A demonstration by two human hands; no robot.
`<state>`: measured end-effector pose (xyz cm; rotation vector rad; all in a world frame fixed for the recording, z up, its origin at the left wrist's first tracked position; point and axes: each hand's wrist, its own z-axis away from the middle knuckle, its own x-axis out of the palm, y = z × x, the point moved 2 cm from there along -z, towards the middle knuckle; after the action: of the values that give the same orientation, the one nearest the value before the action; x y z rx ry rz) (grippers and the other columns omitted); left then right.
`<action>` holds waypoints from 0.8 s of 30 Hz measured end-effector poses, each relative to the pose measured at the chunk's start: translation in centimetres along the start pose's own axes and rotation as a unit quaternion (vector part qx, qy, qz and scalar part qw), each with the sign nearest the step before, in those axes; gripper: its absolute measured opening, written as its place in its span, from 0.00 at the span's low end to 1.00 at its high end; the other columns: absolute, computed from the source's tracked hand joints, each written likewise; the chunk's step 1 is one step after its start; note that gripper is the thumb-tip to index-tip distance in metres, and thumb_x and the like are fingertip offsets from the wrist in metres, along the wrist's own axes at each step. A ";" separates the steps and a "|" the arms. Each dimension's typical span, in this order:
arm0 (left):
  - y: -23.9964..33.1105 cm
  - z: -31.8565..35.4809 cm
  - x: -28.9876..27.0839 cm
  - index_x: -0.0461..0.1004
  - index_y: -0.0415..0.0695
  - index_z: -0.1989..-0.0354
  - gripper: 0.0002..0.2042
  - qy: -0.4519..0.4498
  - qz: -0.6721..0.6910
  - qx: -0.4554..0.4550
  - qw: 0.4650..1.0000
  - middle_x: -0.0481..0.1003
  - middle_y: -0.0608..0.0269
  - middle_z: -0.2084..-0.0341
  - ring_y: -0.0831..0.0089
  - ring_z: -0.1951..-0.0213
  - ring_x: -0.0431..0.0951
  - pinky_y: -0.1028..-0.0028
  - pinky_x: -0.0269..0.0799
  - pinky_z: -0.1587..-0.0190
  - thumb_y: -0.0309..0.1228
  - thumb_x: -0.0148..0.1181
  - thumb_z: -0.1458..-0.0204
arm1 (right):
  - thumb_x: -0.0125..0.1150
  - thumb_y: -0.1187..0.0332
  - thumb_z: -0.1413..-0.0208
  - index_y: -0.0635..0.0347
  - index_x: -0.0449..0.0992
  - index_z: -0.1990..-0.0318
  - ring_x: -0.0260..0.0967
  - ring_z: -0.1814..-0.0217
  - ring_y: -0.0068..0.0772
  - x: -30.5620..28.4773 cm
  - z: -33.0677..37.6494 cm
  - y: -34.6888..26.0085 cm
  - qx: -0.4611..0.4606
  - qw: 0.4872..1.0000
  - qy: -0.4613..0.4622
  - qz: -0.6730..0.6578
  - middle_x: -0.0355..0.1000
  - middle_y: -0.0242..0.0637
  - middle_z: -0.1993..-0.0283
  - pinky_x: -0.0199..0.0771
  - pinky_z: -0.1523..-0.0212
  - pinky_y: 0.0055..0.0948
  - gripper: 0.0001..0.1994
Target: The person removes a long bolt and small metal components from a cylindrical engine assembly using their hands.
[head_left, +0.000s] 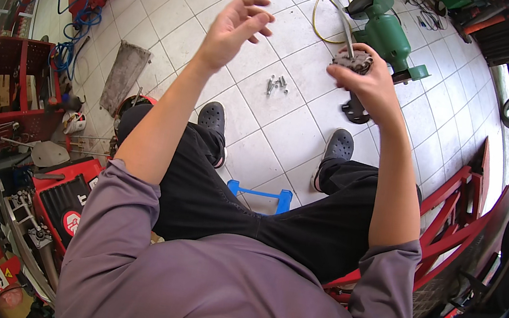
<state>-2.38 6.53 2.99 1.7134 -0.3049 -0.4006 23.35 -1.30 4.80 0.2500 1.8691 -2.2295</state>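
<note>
My left hand (236, 31) is raised over the tiled floor, fingers apart and nothing in it. In my right hand (372, 84) is a grey, rough-edged round metal part (354, 61), gripped between thumb and fingers. A long silvery bar (346, 25) reaches down to that part; I cannot tell whether they are joined. Just below the hand is a dark curved piece (356, 110), slightly blurred. Beyond the right hand lies a green bench-grinder-like machine (388, 41). Several small bolts (276, 85) rest on the tiles between my two hands.
A blue stool (259, 191) shows between my legs. To the left are a grey flat board (124, 79), a coiled blue hose (78, 23), a red rack (21, 81) and a red toolbox (68, 191). Red metal framing (455, 213) stands at right. A yellow cable (316, 18) loops near the machine.
</note>
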 end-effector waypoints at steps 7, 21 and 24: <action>-0.5 1.9 5.2 0.68 0.41 0.49 0.19 -0.055 -0.074 0.052 0.994 0.73 0.62 0.53 0.73 0.52 0.73 0.73 0.67 0.52 0.29 0.63 0.48 | 0.60 0.47 0.45 0.64 0.69 0.58 0.78 0.70 0.35 3.3 0.2 0.3 0.150 0.900 -0.059 -0.404 0.76 0.45 0.68 0.82 0.65 0.32 0.25; 1.6 2.4 7.0 0.74 0.46 0.54 0.24 -0.015 -0.181 0.148 0.972 0.78 0.63 0.63 0.69 0.61 0.78 0.70 0.71 0.57 0.29 0.74 0.63 | 0.53 0.49 0.40 0.59 0.73 0.52 0.72 0.64 0.23 6.1 1.1 0.8 0.095 0.910 -0.088 -0.394 0.74 0.36 0.59 0.73 0.66 0.24 0.22; 1.9 2.6 6.9 0.75 0.44 0.58 0.22 -0.010 -0.186 0.172 0.967 0.78 0.61 0.63 0.68 0.61 0.78 0.69 0.73 0.57 0.26 0.74 0.64 | 0.53 0.51 0.40 0.59 0.74 0.53 0.70 0.64 0.22 6.3 1.2 1.3 0.088 0.936 -0.070 -0.335 0.73 0.33 0.60 0.70 0.65 0.22 0.20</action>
<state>2.83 1.01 3.81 2.1156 -0.0637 -0.6705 17.70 -3.03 2.09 -0.5987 1.8615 -2.7439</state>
